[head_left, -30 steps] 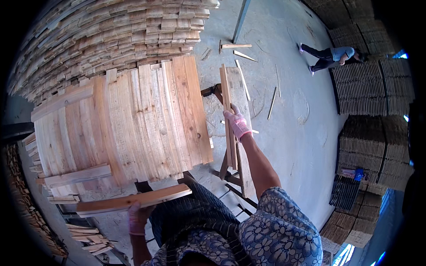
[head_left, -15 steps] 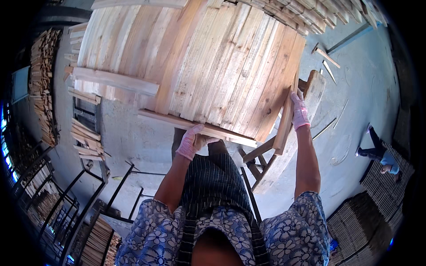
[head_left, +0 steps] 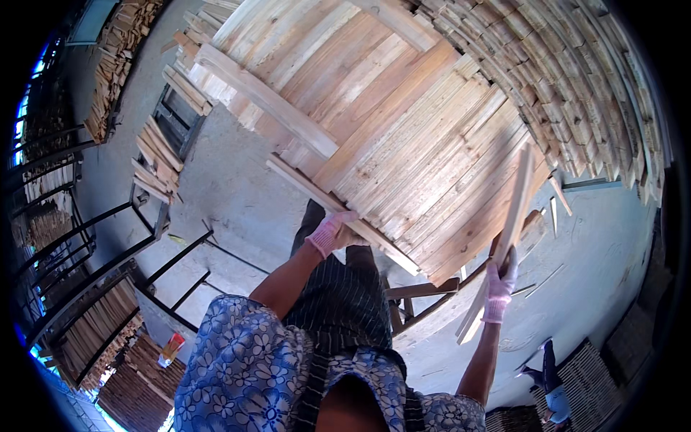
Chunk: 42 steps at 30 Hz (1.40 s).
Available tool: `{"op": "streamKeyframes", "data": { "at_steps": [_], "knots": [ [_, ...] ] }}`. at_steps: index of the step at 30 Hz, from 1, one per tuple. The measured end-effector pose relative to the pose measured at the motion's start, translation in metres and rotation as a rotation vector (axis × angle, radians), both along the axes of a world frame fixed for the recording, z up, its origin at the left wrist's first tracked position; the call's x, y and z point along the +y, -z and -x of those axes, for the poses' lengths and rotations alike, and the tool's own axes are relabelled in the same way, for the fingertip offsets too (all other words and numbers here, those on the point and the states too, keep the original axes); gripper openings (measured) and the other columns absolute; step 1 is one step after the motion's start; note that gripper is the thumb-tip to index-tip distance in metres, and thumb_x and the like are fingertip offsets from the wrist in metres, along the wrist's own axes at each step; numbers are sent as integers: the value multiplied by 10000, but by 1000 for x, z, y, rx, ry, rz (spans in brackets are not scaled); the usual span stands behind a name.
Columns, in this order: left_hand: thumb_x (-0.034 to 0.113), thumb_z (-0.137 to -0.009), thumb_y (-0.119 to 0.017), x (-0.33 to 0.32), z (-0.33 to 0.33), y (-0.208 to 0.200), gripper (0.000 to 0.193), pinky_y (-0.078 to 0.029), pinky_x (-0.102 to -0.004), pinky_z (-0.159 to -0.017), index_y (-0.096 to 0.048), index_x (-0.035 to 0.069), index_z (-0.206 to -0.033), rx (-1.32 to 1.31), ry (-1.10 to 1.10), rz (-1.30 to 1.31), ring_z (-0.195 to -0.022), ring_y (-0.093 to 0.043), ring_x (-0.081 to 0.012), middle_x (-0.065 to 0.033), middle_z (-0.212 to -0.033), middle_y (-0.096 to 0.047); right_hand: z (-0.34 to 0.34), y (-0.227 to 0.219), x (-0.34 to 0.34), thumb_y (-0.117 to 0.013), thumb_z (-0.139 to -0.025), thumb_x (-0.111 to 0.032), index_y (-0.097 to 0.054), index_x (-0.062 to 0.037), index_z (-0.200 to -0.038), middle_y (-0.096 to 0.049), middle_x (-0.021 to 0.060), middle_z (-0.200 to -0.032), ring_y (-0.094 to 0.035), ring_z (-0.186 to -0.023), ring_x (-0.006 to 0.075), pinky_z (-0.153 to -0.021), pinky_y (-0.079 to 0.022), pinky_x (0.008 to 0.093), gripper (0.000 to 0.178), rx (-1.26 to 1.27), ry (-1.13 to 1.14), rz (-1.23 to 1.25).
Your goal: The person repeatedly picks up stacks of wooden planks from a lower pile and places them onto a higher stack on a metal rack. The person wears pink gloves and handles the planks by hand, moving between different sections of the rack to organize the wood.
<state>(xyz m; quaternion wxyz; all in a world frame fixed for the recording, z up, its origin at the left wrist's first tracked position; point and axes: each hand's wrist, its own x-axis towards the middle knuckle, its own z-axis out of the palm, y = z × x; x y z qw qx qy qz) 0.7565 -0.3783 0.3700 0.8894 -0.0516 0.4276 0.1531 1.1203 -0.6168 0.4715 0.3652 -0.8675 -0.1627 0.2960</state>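
A broad layer of planks lies side by side in front of me. Along its near edge runs a long wooden strip, and my left hand, in a pinkish-white glove, is closed around this strip near its middle. My right hand, gloved the same way, grips a second wooden batten, tilted beside the right edge of the planks. The batten's far end overlaps the planks in view; whether it touches them I cannot tell. Another thick batten rests across the planks at the left.
A large stack of boards rises at the far right. Black metal frames stand at the left, near piles of wood strips. A wooden trestle beam is under the right side. Another person is at the lower right.
My view has swung, so the planks appear turned. My right hand has moved its batten away from the planks' right edge and tilted it. My left hand still grips the near strip.
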Motion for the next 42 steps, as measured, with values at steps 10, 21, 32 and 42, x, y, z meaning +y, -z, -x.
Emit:
{"op": "streamKeyframes", "data": {
  "at_steps": [10,21,32,42],
  "knots": [
    [119,-852,-724,-8,16,24,716,-367,-746,-1054,-365,14,-1463,-8,0,72,-1337,-472,-448,-228,-1462,-463,-111,3,242,-732,-832,-133,-520,-302,-1451,-565,159,-1272,-537,-1190,375,-1047,-453,446,675,-563,-863,244],
    [167,-778,-744,-64,72,37,594,-457,-719,-971,-504,33,-1304,113,16,238,-1210,-538,-433,-200,-1268,-561,-139,48,295,-543,-921,-57,-446,-350,-1494,-470,193,-1438,-472,-1313,414,-1114,-405,472,652,-627,-814,463],
    [143,-817,-748,-19,20,14,648,-459,-719,-979,-447,-5,-1371,80,43,82,-1275,-523,-465,-249,-1369,-534,-148,44,233,-667,-928,-369,-417,-258,-1498,-480,221,-1418,-478,-1286,402,-1070,-365,525,632,-816,-346,207],
    [167,-836,-708,24,23,18,596,-448,-733,-975,-462,-16,-1347,109,-3,37,-1291,-504,-461,-250,-1388,-515,-226,139,99,-676,-934,-244,-391,-64,-1426,-585,109,-1261,-614,-1114,247,-912,-522,388,596,167,476,-377]
  ]
}}
